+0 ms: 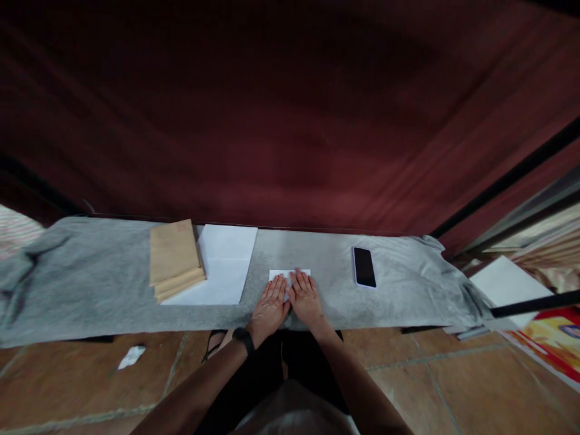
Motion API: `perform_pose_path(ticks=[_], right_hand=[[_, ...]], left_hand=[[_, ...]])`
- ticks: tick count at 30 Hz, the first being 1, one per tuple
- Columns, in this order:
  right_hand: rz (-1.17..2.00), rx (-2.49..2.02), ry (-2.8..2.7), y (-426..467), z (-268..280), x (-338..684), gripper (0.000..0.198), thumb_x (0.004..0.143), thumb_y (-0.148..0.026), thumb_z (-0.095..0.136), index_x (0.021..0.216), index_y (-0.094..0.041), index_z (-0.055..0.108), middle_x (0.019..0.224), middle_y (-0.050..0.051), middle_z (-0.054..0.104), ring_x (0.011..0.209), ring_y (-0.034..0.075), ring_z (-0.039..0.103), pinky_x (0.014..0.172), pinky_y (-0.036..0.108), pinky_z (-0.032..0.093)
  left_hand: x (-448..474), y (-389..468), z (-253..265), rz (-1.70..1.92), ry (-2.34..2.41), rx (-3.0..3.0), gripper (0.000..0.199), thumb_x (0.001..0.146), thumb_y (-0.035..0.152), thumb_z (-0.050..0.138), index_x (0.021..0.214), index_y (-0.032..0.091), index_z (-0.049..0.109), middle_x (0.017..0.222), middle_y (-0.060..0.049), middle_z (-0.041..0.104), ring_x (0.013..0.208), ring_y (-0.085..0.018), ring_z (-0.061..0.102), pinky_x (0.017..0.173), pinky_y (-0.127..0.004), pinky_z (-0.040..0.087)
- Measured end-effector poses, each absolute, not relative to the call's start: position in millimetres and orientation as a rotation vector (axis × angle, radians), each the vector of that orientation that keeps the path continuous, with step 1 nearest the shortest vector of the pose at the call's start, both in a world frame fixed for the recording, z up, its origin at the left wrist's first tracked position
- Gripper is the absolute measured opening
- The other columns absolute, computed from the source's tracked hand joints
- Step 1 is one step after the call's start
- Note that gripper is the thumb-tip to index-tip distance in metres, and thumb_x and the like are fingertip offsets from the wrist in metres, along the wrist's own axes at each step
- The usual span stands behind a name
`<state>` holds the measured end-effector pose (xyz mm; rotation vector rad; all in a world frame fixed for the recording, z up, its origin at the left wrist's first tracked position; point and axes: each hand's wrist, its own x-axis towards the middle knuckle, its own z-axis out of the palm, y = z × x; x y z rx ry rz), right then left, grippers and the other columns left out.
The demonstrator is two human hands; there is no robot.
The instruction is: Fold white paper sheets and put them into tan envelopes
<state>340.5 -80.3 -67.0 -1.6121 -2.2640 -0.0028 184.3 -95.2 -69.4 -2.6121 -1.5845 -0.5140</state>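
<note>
To the right of the fingers point(300, 283), a dark-screened phone point(365, 267) is lying flat. Beyond them, dark red fabric point(290, 145) is hanging. Low to their left, a white scrap point(131, 357) is resting on the tiled floor point(475, 386); red-and-yellow packaging point(555, 341) is sitting far right of them.

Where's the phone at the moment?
In the head view, the phone lies screen-up on the gray cloth, to the right of the person's right hand.
</note>
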Motion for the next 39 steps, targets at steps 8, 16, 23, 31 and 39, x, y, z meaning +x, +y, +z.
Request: perform_pose_path(ticks=[8, 16, 23, 31, 39], right_hand=[[-0.136, -1.707, -2.148, -82.5, -80.6, 358.5, 0.054, 0.105, -0.035, 0.034, 0.153, -0.010, 0.038, 0.153, 0.016, 0.045, 0.142, 0.029, 0.041, 0.116, 0.048, 0.029], [-0.204, -1.677, -2.149, -88.1, -84.4, 362.0, 0.056, 0.106, -0.035, 0.028, 0.153, -0.006, 0.036, 0.153, 0.021, 0.044, 0.142, 0.030, 0.040, 0.115, 0.051, 0.029], [-0.246, -1.722, -2.173, -88.7, -85.0, 362.4, 0.056, 0.106, -0.035, 0.028, 0.154, -0.007, 0.035, 0.154, 0.023, 0.041, 0.141, 0.033, 0.040, 0.113, 0.056, 0.029], [-0.209, -1.711, -2.182, -87.8, -88.0, 366.1, 0.059, 0.105, -0.039, 0.032, 0.155, -0.008, 0.033, 0.157, 0.022, 0.037, 0.141, 0.035, 0.040, 0.113, 0.058, 0.029], [-0.069, -1.650, -2.249, -96.0, -75.7, 344.9, 0.053, 0.105, -0.031, 0.028, 0.152, -0.008, 0.038, 0.155, 0.021, 0.041, 0.144, 0.032, 0.036, 0.116, 0.057, 0.025]], left_hand=[[153.3, -95.8, -69.5, -0.502, -1.577, -2.599, 0.067, 0.099, 0.050, 0.039, 0.148, 0.004, 0.042, 0.154, -0.022, 0.042, 0.147, -0.030, 0.035, 0.119, -0.046, 0.033], [187.4, -88.0, -65.7, -0.492, -1.679, -2.573, 0.058, 0.102, 0.041, 0.032, 0.149, 0.007, 0.041, 0.155, -0.017, 0.043, 0.149, -0.027, 0.030, 0.123, -0.048, 0.022], [174.3, -89.7, -61.4, -0.397, -1.508, -2.793, 0.061, 0.102, 0.050, 0.036, 0.152, 0.014, 0.038, 0.162, -0.016, 0.031, 0.152, -0.026, 0.023, 0.124, -0.046, 0.015], [153.8, -96.0, -43.5, -0.363, -1.311, -2.982, 0.064, 0.097, 0.053, 0.048, 0.153, 0.025, 0.036, 0.163, -0.012, 0.029, 0.153, -0.023, 0.020, 0.124, -0.045, 0.013], [155.8, -96.4, -50.5, -0.478, -1.289, -2.966, 0.062, 0.095, 0.048, 0.054, 0.148, 0.018, 0.044, 0.161, -0.015, 0.033, 0.152, -0.024, 0.024, 0.124, -0.043, 0.014]])
